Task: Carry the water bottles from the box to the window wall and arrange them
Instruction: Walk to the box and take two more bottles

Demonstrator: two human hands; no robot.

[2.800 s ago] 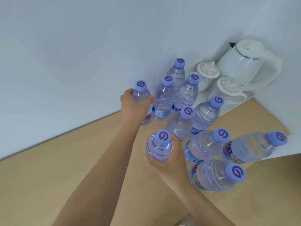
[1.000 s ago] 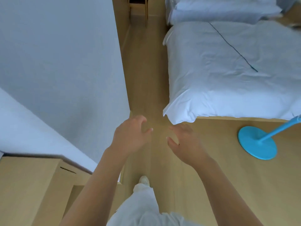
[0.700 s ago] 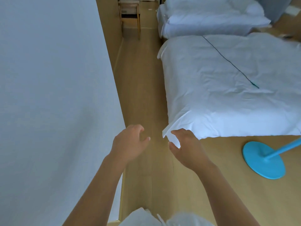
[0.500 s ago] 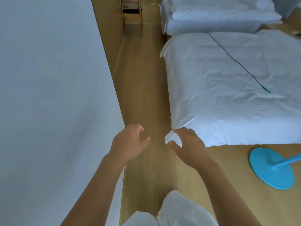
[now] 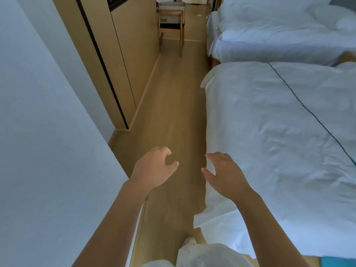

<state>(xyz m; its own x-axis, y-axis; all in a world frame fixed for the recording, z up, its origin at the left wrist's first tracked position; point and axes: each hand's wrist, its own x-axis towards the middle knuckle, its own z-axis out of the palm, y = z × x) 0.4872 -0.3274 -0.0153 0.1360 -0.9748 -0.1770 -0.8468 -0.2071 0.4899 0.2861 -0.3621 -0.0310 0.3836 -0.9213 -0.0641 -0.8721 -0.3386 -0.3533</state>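
L hand (image 5: 154, 170): empty, fingers loosely curled, over floor (image 5: 173, 112).
R hand (image 5: 225, 174): empty, fingers loosely curled, beside bed (image 5: 279, 132).

This is a bedroom of the hotel or guest-room kind. Two beds made up in white linen, the nearer bed (image 5: 279, 132) and the farther bed (image 5: 269, 33), stand side by side along the right. A narrow aisle of light wood floor (image 5: 173, 105) runs between them and a built-in wooden wardrobe (image 5: 123, 54), with a wooden chair (image 5: 171, 22) at the far end and a plain white wall (image 5: 44, 132) on the left.
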